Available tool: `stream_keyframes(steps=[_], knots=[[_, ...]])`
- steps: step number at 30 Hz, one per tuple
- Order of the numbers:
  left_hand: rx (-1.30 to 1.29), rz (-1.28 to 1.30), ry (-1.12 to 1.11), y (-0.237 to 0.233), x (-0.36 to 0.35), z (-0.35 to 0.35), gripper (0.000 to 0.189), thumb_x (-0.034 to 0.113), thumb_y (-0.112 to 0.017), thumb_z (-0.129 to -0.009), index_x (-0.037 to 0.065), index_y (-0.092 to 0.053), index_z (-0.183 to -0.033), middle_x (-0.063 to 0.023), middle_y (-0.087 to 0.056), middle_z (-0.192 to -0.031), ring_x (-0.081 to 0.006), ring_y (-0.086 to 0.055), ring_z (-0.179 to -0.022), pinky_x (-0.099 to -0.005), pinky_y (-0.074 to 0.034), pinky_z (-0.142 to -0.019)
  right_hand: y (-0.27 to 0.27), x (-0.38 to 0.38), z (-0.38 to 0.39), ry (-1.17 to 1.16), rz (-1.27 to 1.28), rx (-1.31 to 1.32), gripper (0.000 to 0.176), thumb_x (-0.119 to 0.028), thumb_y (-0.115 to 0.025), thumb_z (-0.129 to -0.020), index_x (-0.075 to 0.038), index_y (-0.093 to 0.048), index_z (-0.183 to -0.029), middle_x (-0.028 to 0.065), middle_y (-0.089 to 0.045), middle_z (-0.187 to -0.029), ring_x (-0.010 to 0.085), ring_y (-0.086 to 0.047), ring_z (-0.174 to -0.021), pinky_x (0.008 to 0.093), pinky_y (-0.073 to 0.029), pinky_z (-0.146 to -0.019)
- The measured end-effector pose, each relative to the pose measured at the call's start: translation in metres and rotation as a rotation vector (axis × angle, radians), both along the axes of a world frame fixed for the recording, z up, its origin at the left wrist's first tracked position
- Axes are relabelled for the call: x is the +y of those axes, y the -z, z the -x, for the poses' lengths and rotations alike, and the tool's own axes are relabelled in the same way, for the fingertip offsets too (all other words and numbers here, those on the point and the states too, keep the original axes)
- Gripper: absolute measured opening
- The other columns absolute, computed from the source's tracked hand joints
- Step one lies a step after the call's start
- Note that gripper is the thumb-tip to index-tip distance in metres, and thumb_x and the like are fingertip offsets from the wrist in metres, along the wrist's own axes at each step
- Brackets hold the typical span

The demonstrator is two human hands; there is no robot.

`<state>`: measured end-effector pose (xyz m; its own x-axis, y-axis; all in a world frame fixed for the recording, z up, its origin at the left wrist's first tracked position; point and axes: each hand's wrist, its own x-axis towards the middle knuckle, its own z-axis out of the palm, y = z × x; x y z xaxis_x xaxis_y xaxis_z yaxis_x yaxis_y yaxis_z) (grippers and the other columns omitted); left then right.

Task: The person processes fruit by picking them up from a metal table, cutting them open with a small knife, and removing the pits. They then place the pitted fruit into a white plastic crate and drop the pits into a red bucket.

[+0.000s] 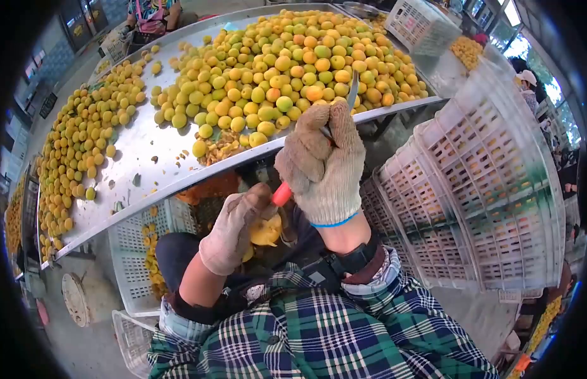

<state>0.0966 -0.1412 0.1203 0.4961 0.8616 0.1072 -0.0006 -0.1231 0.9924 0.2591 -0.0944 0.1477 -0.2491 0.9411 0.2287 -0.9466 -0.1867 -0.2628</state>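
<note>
Head view: at the near edge of the table [164, 142], the gloved right hand [325, 161] is closed round a knife [353, 93], blade pointing towards the table. The gloved left hand [232, 228], nearer the body than the table, curls beside a cut fruit [266, 232]; whether it grips this, I cannot tell. Whole fruit [268, 69] covers the table; crates [470, 183] stand right of it.

Apricots [287, 69]: yellow to orange, some green, heaped toward the far edge of the silver-grey table [155, 136]. Knife [353, 91]: red handle [281, 194]. Left glove [225, 234]: off-white, fingertips browned. Right glove [328, 165]: cream, fingers brown, hem blue. Shirt [318, 335]: green, navy and white plaid. Crates [456, 165]: whitish, green-smeared.
</note>
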Motion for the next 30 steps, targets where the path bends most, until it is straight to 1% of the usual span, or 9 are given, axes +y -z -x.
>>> stream_keyframes(steps=[7, 10, 13, 16, 19, 20, 23, 27, 30], knots=[[0.167, -0.195, -0.104, 0.014, 0.005, 0.003, 0.032, 0.035, -0.041, -0.096, 0.004, -0.045, -0.089, -0.0123, -0.061, -0.076, -0.0282, -0.061, -0.067, -0.0350, -0.047, -0.062, 0.018, 0.006, -0.002, -0.003, 0.135, 0.140, 0.047, -0.048, -0.040, -0.101, -0.011, -0.065, -0.088, -0.0073, -0.025, -0.053, 0.0085, -0.026, -0.039, 0.0274, -0.020, -0.036], [0.047, -0.026, -0.076, 0.016, 0.005, 0.004, 0.041, 0.044, -0.041, -0.099, 0.004, -0.050, -0.095, -0.0085, -0.061, -0.076, -0.0235, -0.061, -0.067, -0.0317, -0.047, -0.058, 0.021, 0.010, -0.003, -0.008, 0.122, 0.095, 0.045, -0.048, -0.041, -0.101, -0.012, -0.063, -0.087, -0.0070, -0.025, -0.054, 0.0087, -0.025, -0.040, 0.0275, -0.020, -0.037], [-0.033, 0.510, -0.130, 0.005, 0.007, 0.007, 0.057, 0.059, -0.039, -0.098, 0.004, -0.055, -0.104, -0.0047, -0.062, -0.078, -0.0163, -0.060, -0.063, -0.0260, -0.045, -0.053, 0.011, 0.004, -0.001, 0.144, 0.202, -0.043, 0.041, -0.045, -0.041, -0.102, -0.014, -0.058, -0.081, -0.0065, -0.025, -0.054, 0.0091, -0.025, -0.040, 0.0272, -0.021, -0.038], [-0.081, 0.428, -0.261, -0.002, 0.004, -0.002, 0.071, 0.071, -0.039, -0.092, 0.006, -0.057, -0.111, -0.0015, -0.060, -0.076, -0.0101, -0.054, -0.056, -0.0219, -0.041, -0.048, 0.001, -0.001, -0.002, 0.299, 0.182, -0.201, 0.036, -0.038, -0.041, -0.102, -0.014, -0.051, -0.077, -0.0058, -0.026, -0.055, 0.0095, -0.025, -0.041, 0.0269, -0.023, -0.040], [-0.103, 0.437, -0.184, 0.002, 0.003, 0.000, 0.066, 0.070, -0.043, -0.091, 0.008, -0.058, -0.109, -0.0019, -0.058, -0.075, -0.0101, -0.050, -0.052, -0.0231, -0.039, -0.046, -0.022, -0.012, 0.003, 0.440, 0.196, -0.322, 0.032, -0.031, -0.040, -0.102, -0.014, -0.048, -0.077, -0.0045, -0.027, -0.055, 0.0099, -0.026, -0.041, 0.0269, -0.025, -0.040], [-0.153, 0.484, -0.292, 0.001, 0.001, -0.010, 0.066, 0.070, -0.046, -0.090, 0.008, -0.058, -0.109, -0.0009, -0.055, -0.071, -0.0103, -0.048, -0.051, -0.0241, -0.038, -0.044, -0.020, -0.012, 0.003, 0.462, 0.082, -0.355, 0.030, -0.029, -0.040, -0.102, -0.012, -0.048, -0.078, -0.0033, -0.029, -0.056, 0.0100, -0.027, -0.042, 0.0272, -0.028, -0.041], [-0.279, 0.508, -0.316, 0.004, 0.001, -0.012, 0.062, 0.064, -0.048, -0.092, 0.008, -0.059, -0.117, -0.0004, -0.057, -0.083, -0.0086, -0.052, -0.062, -0.0216, -0.040, -0.051, -0.032, -0.020, 0.013, 0.559, 0.090, -0.387, 0.029, -0.028, -0.041, -0.102, -0.011, -0.047, -0.079, -0.0027, -0.031, -0.058, 0.0105, -0.029, -0.043, 0.0277, -0.030, -0.041], [-0.339, 0.651, -0.394, 0.009, 0.006, -0.011, 0.054, 0.057, -0.045, -0.096, 0.009, -0.060, -0.114, -0.0019, -0.058, -0.087, -0.0088, -0.055, -0.073, -0.0234, -0.043, -0.054, -0.025, -0.023, 0.015, 0.508, -0.066, -0.387, 0.019, -0.018, -0.048, -0.099, -0.008, -0.050, -0.083, -0.0020, -0.039, -0.063, 0.0114, -0.039, -0.046, 0.0279, -0.035, -0.044], [-0.204, 0.342, -0.299, 0.005, 0.004, -0.007, 0.052, 0.055, -0.044, -0.098, 0.007, -0.061, -0.109, -0.0022, -0.058, -0.087, -0.0092, -0.054, -0.074, -0.0234, -0.044, -0.062, -0.024, -0.025, 0.010, 0.437, -0.094, -0.369, 0.010, -0.017, -0.050, -0.098, -0.008, -0.049, -0.094, -0.0005, -0.042, -0.074, 0.0126, -0.043, -0.057, 0.0291, -0.038, -0.052]])
